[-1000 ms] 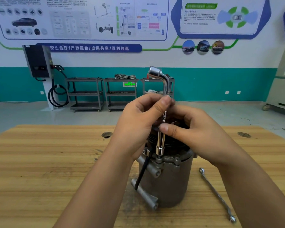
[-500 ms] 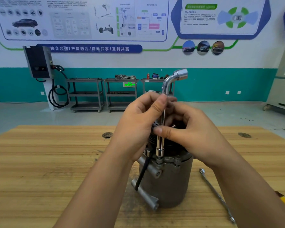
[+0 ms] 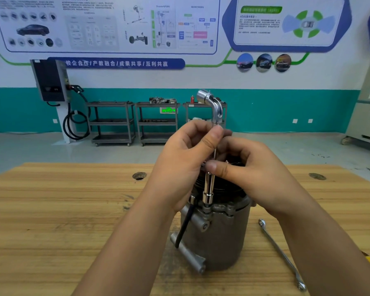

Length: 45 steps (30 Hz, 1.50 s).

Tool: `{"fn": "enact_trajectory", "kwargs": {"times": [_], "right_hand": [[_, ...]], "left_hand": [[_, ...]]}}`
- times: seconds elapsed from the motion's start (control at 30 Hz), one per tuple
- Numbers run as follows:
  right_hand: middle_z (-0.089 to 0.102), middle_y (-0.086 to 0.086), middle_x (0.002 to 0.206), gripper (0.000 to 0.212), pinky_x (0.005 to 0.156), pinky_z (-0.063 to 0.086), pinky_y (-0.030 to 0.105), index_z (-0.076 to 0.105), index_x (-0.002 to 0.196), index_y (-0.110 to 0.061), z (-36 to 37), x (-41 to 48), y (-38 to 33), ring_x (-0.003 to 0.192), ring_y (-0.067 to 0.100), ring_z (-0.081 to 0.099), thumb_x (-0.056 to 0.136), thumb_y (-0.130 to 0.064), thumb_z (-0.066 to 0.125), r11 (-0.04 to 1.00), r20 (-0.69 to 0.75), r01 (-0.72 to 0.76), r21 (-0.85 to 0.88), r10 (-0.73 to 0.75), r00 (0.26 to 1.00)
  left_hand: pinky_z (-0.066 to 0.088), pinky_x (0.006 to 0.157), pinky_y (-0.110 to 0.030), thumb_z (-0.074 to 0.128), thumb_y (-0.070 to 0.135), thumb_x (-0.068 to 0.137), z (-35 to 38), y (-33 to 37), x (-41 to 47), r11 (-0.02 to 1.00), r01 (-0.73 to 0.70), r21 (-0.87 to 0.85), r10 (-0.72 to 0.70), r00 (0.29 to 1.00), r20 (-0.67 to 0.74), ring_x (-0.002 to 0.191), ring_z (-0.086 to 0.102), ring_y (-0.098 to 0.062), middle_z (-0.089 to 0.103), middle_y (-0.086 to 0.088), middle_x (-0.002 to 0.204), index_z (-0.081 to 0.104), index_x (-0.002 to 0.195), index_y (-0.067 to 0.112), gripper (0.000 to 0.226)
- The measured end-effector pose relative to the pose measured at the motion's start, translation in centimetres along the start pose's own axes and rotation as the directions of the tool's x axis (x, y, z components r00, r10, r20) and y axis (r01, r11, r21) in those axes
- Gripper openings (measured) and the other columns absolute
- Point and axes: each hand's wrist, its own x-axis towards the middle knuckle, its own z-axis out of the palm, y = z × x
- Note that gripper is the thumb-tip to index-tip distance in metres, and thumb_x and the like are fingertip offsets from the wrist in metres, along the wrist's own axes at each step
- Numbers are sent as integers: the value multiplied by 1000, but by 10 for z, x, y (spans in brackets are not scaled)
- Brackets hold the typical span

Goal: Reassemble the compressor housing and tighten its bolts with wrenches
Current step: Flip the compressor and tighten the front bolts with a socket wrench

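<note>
**Hands Hide the Top**

The compressor housing (image 3: pixel 218 242) stands on the table (image 3: pixel 73 210). The left hand (image 3: pixel 186 165) and right hand (image 3: pixel 254 174) each keep a tight grip on the bent wrench (image 3: pixel 207 189). Whatever sits under its socket end is hidden. The hands cover the housing's top.

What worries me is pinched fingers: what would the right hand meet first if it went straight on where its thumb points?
The right hand pinches the wrench shaft; pushing on leftward, it would likely meet the left hand next, though depth is unclear.

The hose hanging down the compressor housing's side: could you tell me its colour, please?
The hose is black, clearest in the head view against the grey compressor housing.
</note>
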Motion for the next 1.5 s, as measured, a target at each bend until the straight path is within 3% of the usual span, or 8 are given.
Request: {"fn": "enact_trajectory", "kwargs": {"times": [0.27, 0.43, 0.53, 0.7, 0.9, 1.1, 1.33, 1.5], "right_hand": [[72, -6, 89, 17, 79, 51, 19, 69, 88, -27, -3, -1, -2, 89, 7, 67, 75, -18, 63, 996, 66, 4, 86, -10, 998], [68, -2, 77, 12, 72, 54, 28, 65, 83, -20, -3, -2, -2, 76, 12, 66, 72, -21, 71, 999, 16, 4, 40, -5, 1000], [65, -1, 76, 17, 71, 54, 34, 65, 85, -19, 0, -1, -1, 76, 15, 63, 72, -25, 73, 1000, -11, 10, -6, -10, 1000], [70, -4, 86, 14, 78, 52, 25, 69, 88, -24, -2, -1, -2, 86, 8, 66, 75, -25, 65, 1000, 39, 3, 4, -4, 999], [67, 6, 86, 21, 82, 52, 47, 67, 88, -16, 2, -1, -2, 87, 21, 64, 72, -30, 67, 1000, -26, -7, -13, 7, 1000], [71, -9, 88, 16, 79, 53, 25, 70, 89, -28, -1, -2, -3, 87, 6, 67, 74, -27, 65, 1000, 19, -8, 10, 8, 1000], [67, 3, 83, 17, 78, 53, 44, 68, 84, -21, 4, -1, -2, 83, 19, 64, 70, -32, 68, 1000, -39, 1, -27, -2, 999], [71, -7, 84, 14, 74, 54, 25, 71, 86, -30, 0, -2, -1, 83, 8, 67, 72, -29, 67, 1000, -1, -8, 2, 8, 1000]], "left_hand": [[56, 68, -25, 51, 32, 78, 0, -1, 1, 999, 25, -31, -26, 1000, -11, 76, 68, -16, 71, -4, 83, 67, 77, 13, 25], [53, 88, -40, 58, 33, 75, -1, -1, 0, 999, -12, 30, 12, 1000, -12, 93, 64, -23, 68, -7, 95, 66, 88, 14, 24], [54, 87, -36, 60, 31, 72, -1, 0, -1, 1000, -20, 14, 20, 1000, -8, 95, 65, -20, 70, -2, 95, 69, 77, 22, 13], [55, 78, -25, 53, 32, 75, 2, 0, -1, 1000, -13, -16, 13, 1000, -16, 86, 66, -13, 71, 1, 90, 67, 74, 16, 21], [54, 81, -32, 56, 36, 74, 2, 0, -1, 999, -19, 34, 20, 1000, -20, 86, 65, -17, 68, -5, 88, 70, 79, 18, 24], [54, 74, -21, 50, 35, 79, 1, 0, -1, 999, -15, 35, 14, 1000, 15, 83, 67, -10, 72, 4, 83, 73, 74, 20, 27], [54, 81, -30, 60, 36, 70, 2, 0, -1, 999, -12, 37, 12, 1000, -24, 88, 65, -14, 69, -1, 87, 69, 75, 21, 19], [55, 74, -23, 55, 33, 73, 1, 1, 0, 1000, 4, -1, -4, 1000, -4, 81, 66, -11, 70, 3, 82, 68, 72, 16, 21]]}}
